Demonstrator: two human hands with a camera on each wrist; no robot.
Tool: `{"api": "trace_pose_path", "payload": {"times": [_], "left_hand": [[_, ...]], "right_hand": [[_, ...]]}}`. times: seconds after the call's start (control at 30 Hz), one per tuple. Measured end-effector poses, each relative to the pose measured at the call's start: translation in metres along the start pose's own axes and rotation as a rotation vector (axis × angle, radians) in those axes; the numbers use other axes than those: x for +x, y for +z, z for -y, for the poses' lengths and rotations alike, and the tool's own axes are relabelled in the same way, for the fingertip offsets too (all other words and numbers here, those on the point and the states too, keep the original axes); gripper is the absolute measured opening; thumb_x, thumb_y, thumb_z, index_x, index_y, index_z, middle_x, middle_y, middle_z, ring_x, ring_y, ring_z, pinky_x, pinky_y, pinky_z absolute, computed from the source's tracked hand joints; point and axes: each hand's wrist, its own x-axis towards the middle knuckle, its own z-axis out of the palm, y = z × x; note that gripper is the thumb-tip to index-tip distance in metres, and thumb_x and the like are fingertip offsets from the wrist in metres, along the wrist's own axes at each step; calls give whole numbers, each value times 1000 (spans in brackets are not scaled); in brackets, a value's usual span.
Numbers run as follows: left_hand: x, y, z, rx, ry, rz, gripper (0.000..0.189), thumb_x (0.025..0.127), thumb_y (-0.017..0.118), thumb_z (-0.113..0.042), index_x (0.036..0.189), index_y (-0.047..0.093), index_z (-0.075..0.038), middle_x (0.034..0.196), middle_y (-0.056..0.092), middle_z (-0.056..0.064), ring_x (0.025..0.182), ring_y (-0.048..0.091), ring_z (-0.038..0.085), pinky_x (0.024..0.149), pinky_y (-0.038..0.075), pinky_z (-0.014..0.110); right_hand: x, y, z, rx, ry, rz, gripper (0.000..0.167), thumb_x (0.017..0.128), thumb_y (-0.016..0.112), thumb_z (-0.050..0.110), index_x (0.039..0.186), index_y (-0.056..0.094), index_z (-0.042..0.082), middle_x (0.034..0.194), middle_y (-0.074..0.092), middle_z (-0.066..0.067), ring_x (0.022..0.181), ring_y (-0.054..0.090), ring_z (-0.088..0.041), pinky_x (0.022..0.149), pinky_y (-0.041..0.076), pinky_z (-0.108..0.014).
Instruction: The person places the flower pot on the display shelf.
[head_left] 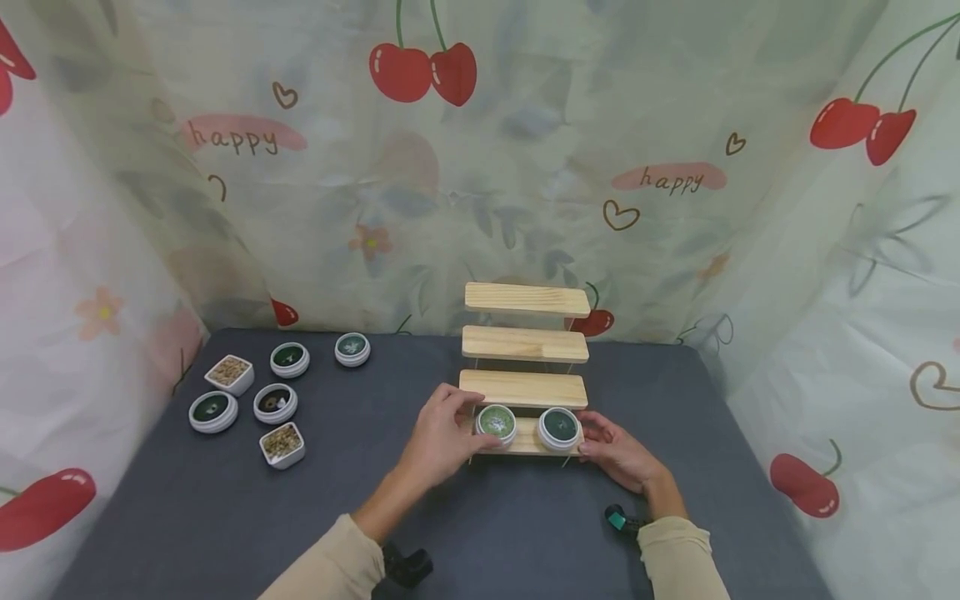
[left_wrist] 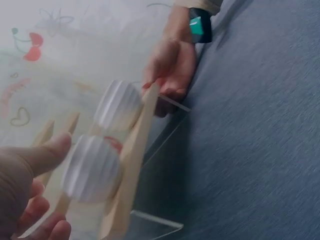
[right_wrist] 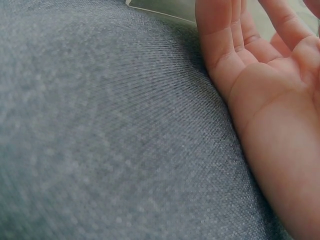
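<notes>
1. Cherry-printed cloth (head_left: 495,150) is hanging behind a dark worktop (head_left: 187,517); a four-tier wooden stand (head_left: 527,297) is standing toward the back.
2. Light-green pot (head_left: 496,423) is sitting at the left of the lowest tier (head_left: 527,437); dark-green pot (head_left: 559,427) is sitting near its right end, the two apart.
3. Left hand (head_left: 442,433): fingers are spreading beside the light-green pot, apparently not pinching; light contact unclear.
4. Right hand (head_left: 618,454) is resting at the tier's right end; whether its fingers are pinching the board, cannot tell.
5. Judgement: step is likely seating the light-green pot. Working well means bracing the tier lightly, keeping the base flat and clearing the fingers without nudging the rim.
</notes>
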Motion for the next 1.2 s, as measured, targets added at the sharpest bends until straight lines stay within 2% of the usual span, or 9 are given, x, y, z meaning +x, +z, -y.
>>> {"api": "trace_pose_path", "payload": {"times": [0.1,0.33,0.53,0.73,0.87,1.0,1.2], "left_hand": [[3,-9,2,-27,8,-23,61,71,95,-30,125,71,-14,111,61,8,97,63,27,83,53,31],[15,-38,9,2,7,-88,58,76,91,-37,126,70,-18,114,62,0,106,60,17,94,54,37],[30,-69,27,-2,-27,-157,57,80,88,-37,129,68,-16,124,62,8,119,61,28,101,53,47],[42,-97,53,11,-73,-221,58,83,86,-38,132,64,-14,128,59,10,123,58,31,105,49,50],[53,-111,77,46,-76,-288,61,82,87,-34,134,63,-11,130,59,15,121,57,36,102,48,52],[64,-121,101,82,-105,-350,65,80,89,-29,135,62,-7,131,60,19,122,55,39,103,44,53],[76,-127,125,93,-204,-367,69,82,87,-28,140,58,-5,137,56,21,128,52,40,110,41,54]], "right_hand": [[-1,0,-1,7,-2,3,46,99,64,6,136,46,25,118,67,7,102,65,-8,89,55,-27],[-1,-1,-1,16,0,-6,46,98,64,6,136,46,26,117,68,7,101,65,-8,89,55,-27],[-1,-2,-2,17,6,-23,45,100,62,6,136,46,28,116,68,7,103,65,-9,90,54,-29],[-2,-3,-1,13,18,-35,44,100,62,8,136,46,28,117,67,8,102,64,-9,90,53,-30],[-2,-3,-1,11,22,-31,44,100,63,9,136,47,28,117,67,8,102,64,-9,90,53,-30],[-1,-2,-2,25,23,-24,44,100,63,8,135,47,29,117,68,8,102,64,-9,89,54,-30],[1,-1,-1,27,24,-27,44,100,63,7,135,47,28,117,67,7,102,64,-9,89,54,-29]]}}
